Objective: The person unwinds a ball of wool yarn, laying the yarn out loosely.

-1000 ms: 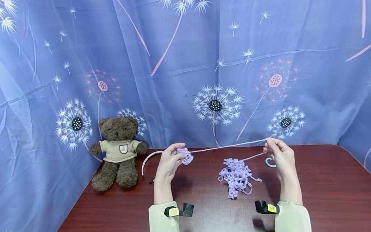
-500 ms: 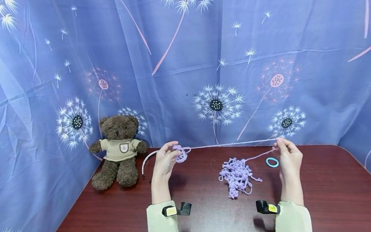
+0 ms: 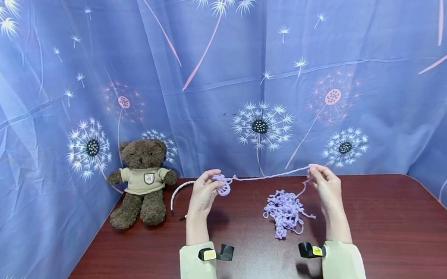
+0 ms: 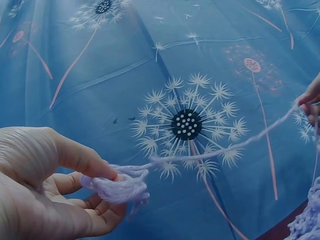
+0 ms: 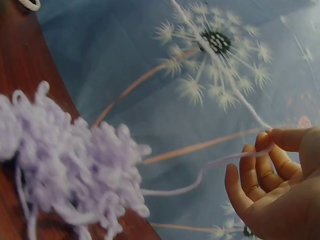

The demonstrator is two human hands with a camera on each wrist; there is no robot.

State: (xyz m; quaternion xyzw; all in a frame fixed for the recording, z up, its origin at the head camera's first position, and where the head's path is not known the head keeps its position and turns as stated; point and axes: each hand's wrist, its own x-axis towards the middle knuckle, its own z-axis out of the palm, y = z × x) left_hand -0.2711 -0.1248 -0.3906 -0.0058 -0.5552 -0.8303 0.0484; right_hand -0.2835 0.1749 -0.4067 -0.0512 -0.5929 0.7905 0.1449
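Note:
In the head view my left hand (image 3: 204,194) pinches a small looped bundle of lilac yarn (image 3: 223,186) between thumb and fingers. From that bundle a single strand (image 3: 269,176) runs across to my right hand (image 3: 326,185), whose thumb and fingertip pinch it. Beyond the right fingers the yarn drops to a tangled lilac heap (image 3: 285,208) on the table. The left wrist view shows the bundle (image 4: 120,186) close up under the thumb. In the right wrist view the heap (image 5: 75,165) lies left of the right hand (image 5: 280,185).
A brown teddy bear (image 3: 140,181) in a beige sweater sits at the table's left, against the blue dandelion-print curtain (image 3: 213,69). Partly behind the left hand lies a white headband (image 3: 177,193). The table (image 3: 265,272) is dark red wood.
The right hand first moved right, drawing the strand longer, then came back left, so the strand is shorter. The left hand shifted slightly left and back. The turquoise ring is now hidden.

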